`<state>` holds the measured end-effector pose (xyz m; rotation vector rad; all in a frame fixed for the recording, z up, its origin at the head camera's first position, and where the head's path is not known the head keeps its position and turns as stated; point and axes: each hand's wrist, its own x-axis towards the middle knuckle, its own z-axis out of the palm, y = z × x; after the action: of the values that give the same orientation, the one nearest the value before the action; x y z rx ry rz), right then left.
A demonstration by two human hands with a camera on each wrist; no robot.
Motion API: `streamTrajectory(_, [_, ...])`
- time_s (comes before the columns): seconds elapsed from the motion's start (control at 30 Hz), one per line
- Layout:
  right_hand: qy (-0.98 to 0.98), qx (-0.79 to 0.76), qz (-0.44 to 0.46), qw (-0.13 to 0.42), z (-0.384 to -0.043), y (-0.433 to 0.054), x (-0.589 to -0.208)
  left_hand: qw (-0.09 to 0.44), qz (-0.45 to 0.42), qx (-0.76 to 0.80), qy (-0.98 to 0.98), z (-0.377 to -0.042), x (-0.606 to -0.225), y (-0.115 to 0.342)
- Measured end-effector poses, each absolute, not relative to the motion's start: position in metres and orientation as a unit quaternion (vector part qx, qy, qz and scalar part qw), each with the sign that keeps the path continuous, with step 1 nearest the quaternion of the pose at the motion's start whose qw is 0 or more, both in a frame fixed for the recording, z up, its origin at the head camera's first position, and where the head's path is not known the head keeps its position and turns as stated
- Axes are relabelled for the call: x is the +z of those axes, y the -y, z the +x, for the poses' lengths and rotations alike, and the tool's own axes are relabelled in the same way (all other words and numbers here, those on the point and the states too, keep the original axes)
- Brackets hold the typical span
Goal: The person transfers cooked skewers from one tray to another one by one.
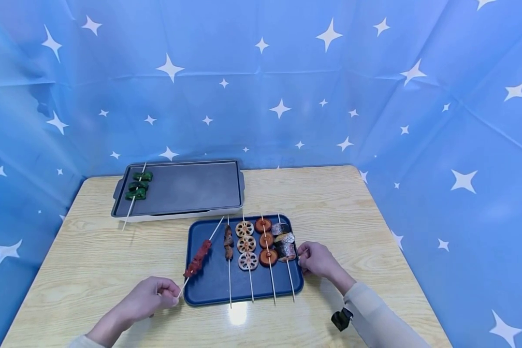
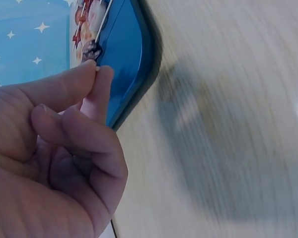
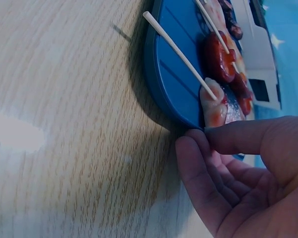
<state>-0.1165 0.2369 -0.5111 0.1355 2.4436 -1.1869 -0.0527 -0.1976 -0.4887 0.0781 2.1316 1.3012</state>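
My left hand (image 1: 154, 298) pinches the lower end of a skewer of red meat pieces (image 1: 197, 259) between thumb and index finger. That skewer slants over the left side of a blue tray (image 1: 209, 290). At the tray's right edge, my right hand (image 1: 317, 261) grips the rim between thumb and fingers, as the right wrist view also shows. On the tray lie skewers of dark brown meat (image 1: 228, 243), lotus root slices (image 1: 246, 244), round brown-red mushroom caps (image 1: 266, 240) and silvery-skinned fish chunks (image 1: 284, 241), their sticks pointing toward me.
Behind the tray, to the left, stands a dark flat grill plate (image 1: 191, 186) with a pale base. A skewer of green pepper pieces (image 1: 137, 187) lies across its left end. The wooden table (image 1: 330, 208) meets blue star-printed curtains (image 1: 226, 111) at the back and sides.
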Motion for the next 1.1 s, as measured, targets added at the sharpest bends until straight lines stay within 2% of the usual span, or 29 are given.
streamTrajectory(0.4, [-0.876,-0.429,0.061,0.21,-0.117,-0.237,-0.514,0.307,-0.005,0.537,-0.785,-0.043,-0.499,0.17])
streamTrajectory(0.63, [-0.876,-0.431,0.055,0.207,-0.116,-0.237,-0.511,0.276,-0.033,0.527,-0.803,-0.038,-0.505,0.138])
streamTrajectory(0.87, [-0.876,-0.432,0.054,0.209,-0.116,-0.236,-0.51,0.213,0.005,0.473,-0.855,-0.032,-0.515,0.119])
streamTrajectory(1.1, [-0.876,-0.434,0.051,0.204,-0.116,-0.236,-0.51,0.198,0.024,0.461,-0.865,-0.03,-0.515,0.111])
